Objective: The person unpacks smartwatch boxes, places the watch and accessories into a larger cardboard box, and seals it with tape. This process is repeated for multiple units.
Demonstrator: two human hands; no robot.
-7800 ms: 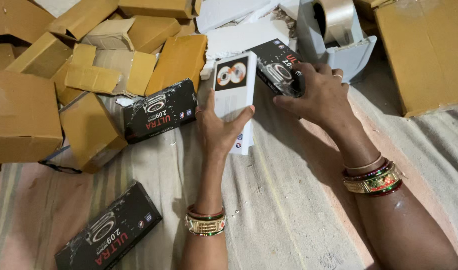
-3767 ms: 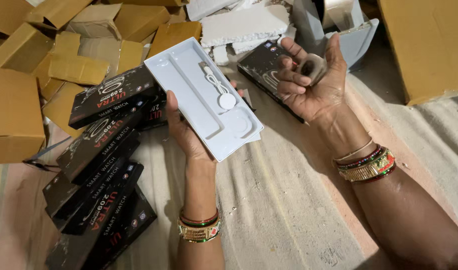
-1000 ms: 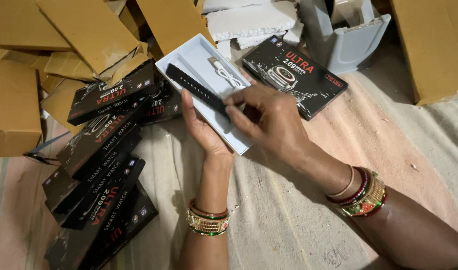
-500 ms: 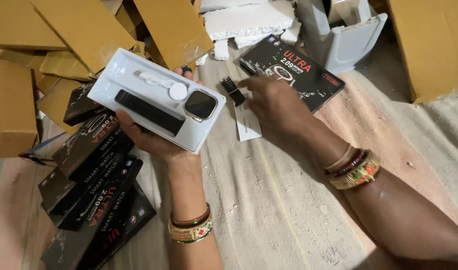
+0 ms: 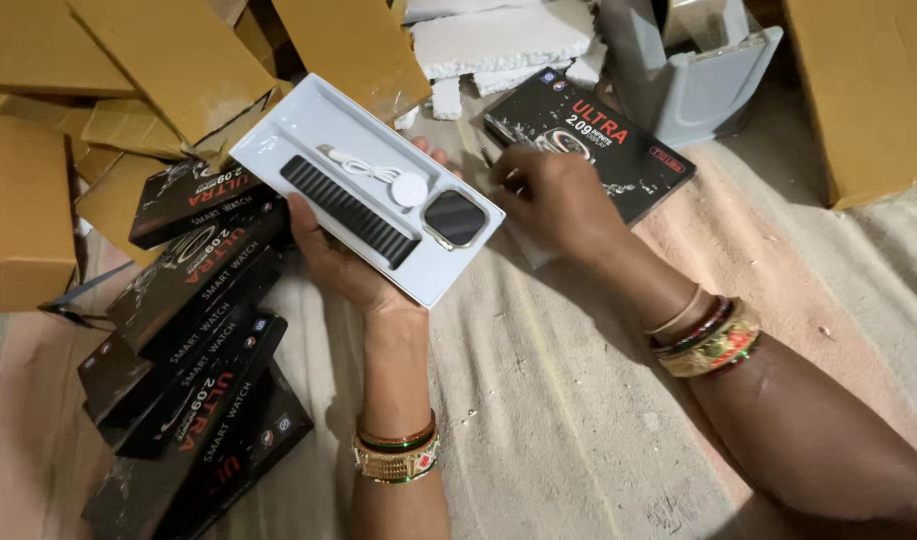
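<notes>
Head view shows the left hand [image 5: 344,265] gripping from beneath a white tray [image 5: 309,125] with black strap [image 5: 349,210], watch face [image 5: 454,218] and white cable [image 5: 374,172], while the right hand [image 5: 559,200], fingers curled, rests on a black box [image 5: 619,150] further right.

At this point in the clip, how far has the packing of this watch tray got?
Done: the white tray already holds the black strap, white charging cable and watch face. A stack of closed black boxes lies beside it. In hand: the left hand supports the tray; the right hand rests at a black box on the cloth. Left: the tray sits uncovered, outside any box.
</notes>
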